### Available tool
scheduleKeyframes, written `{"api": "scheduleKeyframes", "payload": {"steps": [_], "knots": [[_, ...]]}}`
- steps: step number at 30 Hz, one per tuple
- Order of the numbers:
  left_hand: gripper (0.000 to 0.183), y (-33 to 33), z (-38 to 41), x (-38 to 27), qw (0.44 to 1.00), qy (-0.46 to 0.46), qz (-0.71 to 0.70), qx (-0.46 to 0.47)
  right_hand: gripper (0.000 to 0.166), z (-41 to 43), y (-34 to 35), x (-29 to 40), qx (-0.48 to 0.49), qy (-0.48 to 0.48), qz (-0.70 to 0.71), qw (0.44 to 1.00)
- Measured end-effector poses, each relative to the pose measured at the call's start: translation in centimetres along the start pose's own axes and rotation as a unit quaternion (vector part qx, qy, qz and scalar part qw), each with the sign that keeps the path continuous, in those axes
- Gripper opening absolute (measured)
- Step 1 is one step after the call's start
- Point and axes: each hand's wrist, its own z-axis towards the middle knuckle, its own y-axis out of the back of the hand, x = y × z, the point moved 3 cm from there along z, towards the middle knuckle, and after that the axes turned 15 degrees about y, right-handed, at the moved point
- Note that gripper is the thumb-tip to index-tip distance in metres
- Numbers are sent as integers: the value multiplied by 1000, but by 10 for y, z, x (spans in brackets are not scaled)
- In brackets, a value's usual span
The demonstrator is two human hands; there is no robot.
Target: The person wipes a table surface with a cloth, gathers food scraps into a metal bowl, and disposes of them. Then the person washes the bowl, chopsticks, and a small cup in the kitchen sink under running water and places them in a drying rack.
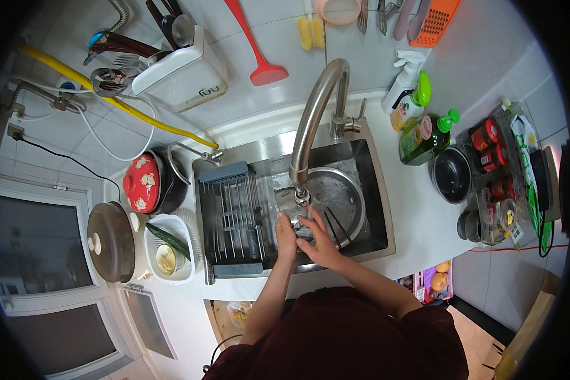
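Under the faucet spout, my left hand grips the near left side of a shiny metal vessel, whose exact kind I cannot tell. My right hand is at the vessel's right side, fingers spread, the fingertips near its wall and the faucet outlet. Behind and to the right, a round stainless steel basin with sudsy water lies in the sink, and a pair of dark chopsticks leans in it. Part of the vessel is hidden by the faucet and my fingers.
A grey-ended metal drying rack spans the sink's left part. Further left are a white basket with a cucumber, a lidded pot and a red lid. Right of the sink stand soap bottles and a black bowl.
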Motion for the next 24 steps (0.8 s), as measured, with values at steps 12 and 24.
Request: {"api": "scheduleKeyframes", "payload": {"steps": [12,24], "knots": [[70,15,12,12,994,80,19,-78,55,4,-14,-3,147,140,-79,976],[49,38,-18,4,978,-74,197,2,26,54,-7,-62,57,-114,61,990]]}}
